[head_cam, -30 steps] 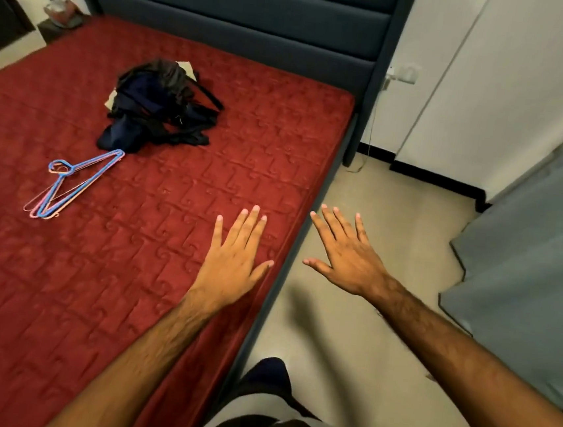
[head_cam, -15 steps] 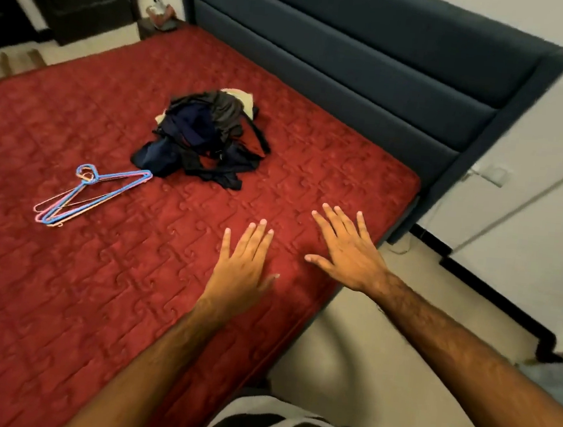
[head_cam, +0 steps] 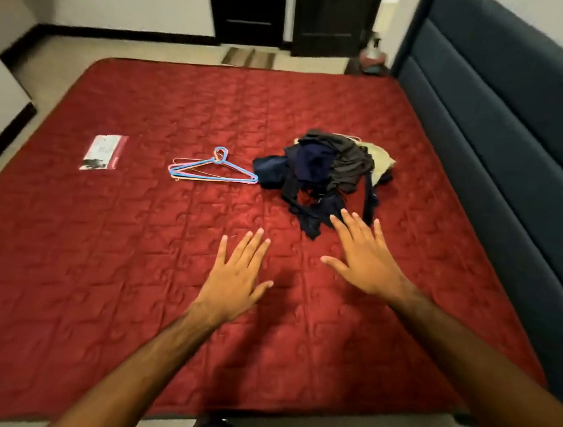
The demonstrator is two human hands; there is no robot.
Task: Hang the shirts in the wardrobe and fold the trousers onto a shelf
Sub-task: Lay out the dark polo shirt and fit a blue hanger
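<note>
Both hands reach flat with fingers spread, empty, and the right hand (head_cam: 366,259) is nearer, fingertips seemingly just brushing the dark crumpled clothes heap (head_cam: 328,173) lying ahead-right on the red quilted bed (head_cam: 96,264).

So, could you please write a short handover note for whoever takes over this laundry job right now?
Hands: the left hand and the right hand are both open, fingers spread, holding nothing, out over the red bed. The right hand's fingertips are at the near edge of the pile of clothes; contact cannot be confirmed.
Things: the clothes lie in one dark heap near the headboard. The hangers lie stacked just left of it. A plastic packet lies further left.
Done: nothing visibly hung or folded.
Left: sort the pile, hang the shirts, fold the trousers onto a shelf.
</note>
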